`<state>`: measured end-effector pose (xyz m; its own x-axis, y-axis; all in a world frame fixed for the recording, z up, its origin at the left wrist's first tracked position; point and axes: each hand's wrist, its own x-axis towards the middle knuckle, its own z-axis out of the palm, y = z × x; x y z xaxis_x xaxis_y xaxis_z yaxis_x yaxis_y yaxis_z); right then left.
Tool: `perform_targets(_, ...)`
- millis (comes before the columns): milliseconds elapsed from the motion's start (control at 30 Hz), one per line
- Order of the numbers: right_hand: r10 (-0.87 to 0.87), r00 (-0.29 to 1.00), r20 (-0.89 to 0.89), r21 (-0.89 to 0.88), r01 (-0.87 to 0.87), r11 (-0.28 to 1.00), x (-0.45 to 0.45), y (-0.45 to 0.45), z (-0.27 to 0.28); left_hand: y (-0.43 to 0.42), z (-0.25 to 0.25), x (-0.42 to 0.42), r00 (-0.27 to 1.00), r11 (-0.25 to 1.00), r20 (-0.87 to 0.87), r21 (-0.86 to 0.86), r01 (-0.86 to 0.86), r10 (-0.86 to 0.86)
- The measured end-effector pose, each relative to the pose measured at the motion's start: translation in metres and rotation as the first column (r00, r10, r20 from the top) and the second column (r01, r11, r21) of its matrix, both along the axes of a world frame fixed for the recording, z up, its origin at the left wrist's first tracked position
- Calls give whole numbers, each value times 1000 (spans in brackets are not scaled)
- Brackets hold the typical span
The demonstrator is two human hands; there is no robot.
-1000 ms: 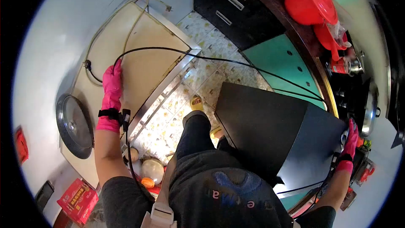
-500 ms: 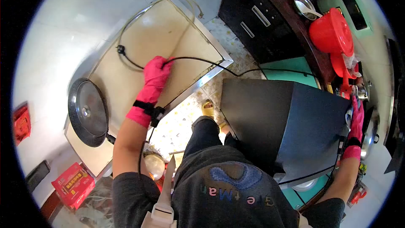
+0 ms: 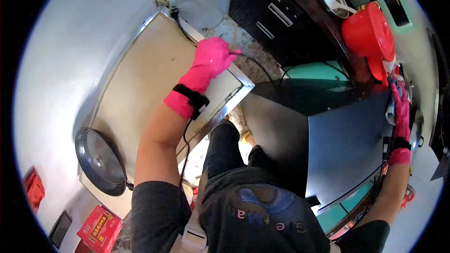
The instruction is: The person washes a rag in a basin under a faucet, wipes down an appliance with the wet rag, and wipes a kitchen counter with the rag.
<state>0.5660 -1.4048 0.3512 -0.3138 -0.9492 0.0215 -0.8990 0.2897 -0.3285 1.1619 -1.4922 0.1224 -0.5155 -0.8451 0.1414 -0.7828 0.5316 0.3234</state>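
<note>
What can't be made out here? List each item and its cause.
All in the head view:
Left hand: finger placement on the black cord, hidden by the back of the hand.
Cloth: partly covered by the right hand.
Plug: prongs too small, blurred.
Red box: fine print too small.

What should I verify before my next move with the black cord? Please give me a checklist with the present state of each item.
1. Left hand closed on the black cord: ok.
2. Black cord pulled straight: not ok; it curves beyond the left hand.
3. Right hand at the edge of the black box: ok.
4. Right hand gripping the grey cloth firmly: cannot tell.
5. Lidded pan apart from the black cord: ok.
6. Plug resting on the table: cannot tell; it is near one corner.
</note>
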Motion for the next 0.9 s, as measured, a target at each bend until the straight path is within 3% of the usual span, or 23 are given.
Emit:
perform_targets(33,-32,998,55,13,31,999,15,0,4,0,-11,2,999,997,-25,-77,23,-25)
perform_targets(100,-125,985,122,78,116,990,6,1,0,2,-10,3,997,997,-68,-75,23,-28)
perform_targets(267,-139,990,38,2,139,990,-5,-1,-11,9,-19,3,986,998,-164,-60,8,-18)
perform_targets(800,-106,990,92,-25,108,994,27,-48,-14,9,-11,7,998,998,-63,55,25,-22)
perform_targets(867,-104,987,121,-23,107,994,38,-57,-14,10,-12,13,933,999,-360,40,24,-8)
perform_targets(900,-100,983,153,-8,102,995,39,-64,-14,14,-11,17,931,999,-364,41,18,-2)
